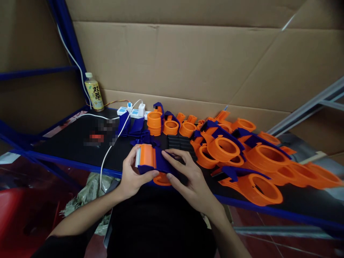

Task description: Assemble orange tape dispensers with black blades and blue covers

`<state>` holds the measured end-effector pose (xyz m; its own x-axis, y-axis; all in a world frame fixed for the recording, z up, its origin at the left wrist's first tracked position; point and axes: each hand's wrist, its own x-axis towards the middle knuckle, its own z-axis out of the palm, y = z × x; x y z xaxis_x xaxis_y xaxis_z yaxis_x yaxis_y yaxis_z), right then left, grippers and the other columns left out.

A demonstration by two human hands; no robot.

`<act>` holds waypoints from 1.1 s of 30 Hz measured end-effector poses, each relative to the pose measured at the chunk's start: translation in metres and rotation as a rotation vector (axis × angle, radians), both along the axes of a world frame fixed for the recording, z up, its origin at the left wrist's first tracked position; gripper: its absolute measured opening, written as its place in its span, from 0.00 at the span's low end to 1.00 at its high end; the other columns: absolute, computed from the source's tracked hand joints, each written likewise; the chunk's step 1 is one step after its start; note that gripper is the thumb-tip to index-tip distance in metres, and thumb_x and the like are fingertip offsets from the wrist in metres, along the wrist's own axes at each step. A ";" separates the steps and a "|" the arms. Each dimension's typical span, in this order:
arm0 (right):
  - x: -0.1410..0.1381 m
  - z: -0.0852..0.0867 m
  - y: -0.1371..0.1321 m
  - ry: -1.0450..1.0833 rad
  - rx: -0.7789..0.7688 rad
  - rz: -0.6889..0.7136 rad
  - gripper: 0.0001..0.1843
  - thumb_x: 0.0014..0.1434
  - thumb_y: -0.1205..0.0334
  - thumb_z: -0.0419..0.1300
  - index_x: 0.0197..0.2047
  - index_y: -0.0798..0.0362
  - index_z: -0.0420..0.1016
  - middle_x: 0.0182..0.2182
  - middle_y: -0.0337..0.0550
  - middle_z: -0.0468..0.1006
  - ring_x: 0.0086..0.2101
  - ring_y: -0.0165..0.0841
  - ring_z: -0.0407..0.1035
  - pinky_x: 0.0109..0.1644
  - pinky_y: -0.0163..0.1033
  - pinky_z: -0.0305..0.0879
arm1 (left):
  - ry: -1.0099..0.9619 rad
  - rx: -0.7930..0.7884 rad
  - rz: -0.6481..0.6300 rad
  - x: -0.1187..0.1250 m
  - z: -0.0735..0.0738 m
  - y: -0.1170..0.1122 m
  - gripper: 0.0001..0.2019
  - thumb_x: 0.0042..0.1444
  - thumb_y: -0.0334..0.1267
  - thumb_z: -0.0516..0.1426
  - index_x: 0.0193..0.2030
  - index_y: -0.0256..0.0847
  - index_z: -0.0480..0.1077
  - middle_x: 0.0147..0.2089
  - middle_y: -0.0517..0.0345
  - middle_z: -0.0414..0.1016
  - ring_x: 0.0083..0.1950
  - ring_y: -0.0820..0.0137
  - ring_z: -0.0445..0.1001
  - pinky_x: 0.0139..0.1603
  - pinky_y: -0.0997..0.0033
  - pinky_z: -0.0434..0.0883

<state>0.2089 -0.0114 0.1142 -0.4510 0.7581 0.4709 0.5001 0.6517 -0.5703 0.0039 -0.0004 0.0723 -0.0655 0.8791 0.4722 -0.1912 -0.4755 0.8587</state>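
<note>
An orange and dark blue tape dispenser [147, 156] is held level above the bench's front edge, with its serrated blade facing left. My left hand [133, 177] grips the blade end, thumb along the front side and fingers behind. On the other end, my right hand [188, 175] presses fingers on the blue part and thumb on the near side. Below the blue part, the dispenser's orange ring [162, 179] shows partly. Behind it on the bench lie small blue parts [146, 139] and black strips [178, 142].
Many tape dispensers [224, 148] are heaped on the right of the black bench [72, 143]. Stacked blue plates [137, 127] and orange rings [154, 123] stand behind my hands. A power strip [134, 112], a white cable [107, 152] and a drink bottle [94, 92] are at the left.
</note>
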 end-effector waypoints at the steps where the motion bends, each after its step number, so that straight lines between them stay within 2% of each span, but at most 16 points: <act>1: 0.001 0.001 0.000 0.041 -0.036 0.021 0.25 0.67 0.58 0.59 0.66 0.38 0.68 0.59 0.44 0.68 0.60 0.40 0.63 0.64 0.48 0.60 | 0.033 0.038 -0.014 0.000 0.002 -0.001 0.30 0.42 0.41 0.73 0.53 0.42 0.72 0.48 0.54 0.74 0.46 0.62 0.74 0.49 0.64 0.73; 6: 0.001 0.002 0.002 0.361 -0.257 0.042 0.14 0.63 0.57 0.64 0.53 0.43 0.78 0.45 0.41 0.75 0.47 0.35 0.71 0.52 0.40 0.67 | 0.156 0.218 -0.129 0.006 0.009 -0.005 0.34 0.34 0.40 0.76 0.51 0.41 0.74 0.48 0.50 0.73 0.48 0.59 0.74 0.48 0.62 0.74; 9: -0.002 0.000 0.003 0.487 -0.384 0.047 0.10 0.60 0.57 0.68 0.45 0.46 0.81 0.37 0.39 0.74 0.37 0.31 0.68 0.42 0.35 0.66 | 0.180 0.252 -0.176 0.009 0.010 -0.006 0.35 0.33 0.39 0.76 0.52 0.42 0.74 0.48 0.49 0.73 0.48 0.59 0.74 0.47 0.60 0.75; 12: -0.002 -0.002 0.005 0.575 -0.463 0.038 0.09 0.55 0.57 0.71 0.39 0.48 0.82 0.33 0.38 0.73 0.33 0.29 0.66 0.38 0.33 0.64 | 0.224 0.262 -0.213 0.008 0.012 -0.006 0.36 0.32 0.42 0.77 0.52 0.43 0.75 0.48 0.48 0.72 0.48 0.58 0.74 0.48 0.58 0.75; 16: -0.001 0.000 0.005 0.593 -0.486 0.033 0.09 0.54 0.56 0.72 0.37 0.49 0.82 0.33 0.38 0.76 0.34 0.30 0.69 0.38 0.34 0.65 | 0.234 0.278 -0.181 0.007 0.013 -0.006 0.38 0.30 0.46 0.77 0.52 0.43 0.75 0.48 0.47 0.72 0.49 0.56 0.74 0.48 0.55 0.75; 21: -0.001 0.009 -0.001 0.401 -0.343 -0.030 0.07 0.59 0.58 0.68 0.41 0.49 0.82 0.37 0.41 0.78 0.39 0.33 0.71 0.45 0.37 0.65 | 0.232 0.329 -0.111 0.008 0.013 -0.006 0.36 0.33 0.40 0.77 0.52 0.42 0.74 0.48 0.48 0.74 0.48 0.58 0.74 0.46 0.57 0.75; 24: 0.000 0.010 -0.003 0.391 -0.312 -0.022 0.07 0.60 0.58 0.67 0.42 0.49 0.81 0.40 0.41 0.78 0.43 0.34 0.71 0.48 0.38 0.65 | 0.242 0.348 -0.075 0.008 0.012 -0.006 0.38 0.31 0.43 0.77 0.53 0.42 0.74 0.48 0.48 0.74 0.47 0.58 0.74 0.45 0.57 0.75; 27: 0.002 0.007 -0.001 0.458 -0.378 0.013 0.07 0.60 0.58 0.67 0.42 0.48 0.80 0.39 0.39 0.77 0.42 0.33 0.71 0.47 0.37 0.64 | 0.256 0.354 -0.076 0.007 0.012 -0.006 0.40 0.29 0.48 0.77 0.53 0.42 0.74 0.47 0.48 0.74 0.47 0.57 0.74 0.45 0.57 0.75; 33: 0.003 0.005 -0.002 0.554 -0.509 0.045 0.08 0.56 0.57 0.70 0.38 0.49 0.80 0.34 0.37 0.74 0.36 0.30 0.67 0.41 0.34 0.63 | 0.288 0.366 -0.158 0.004 0.008 -0.003 0.39 0.30 0.45 0.77 0.53 0.43 0.75 0.47 0.48 0.75 0.47 0.57 0.74 0.45 0.57 0.75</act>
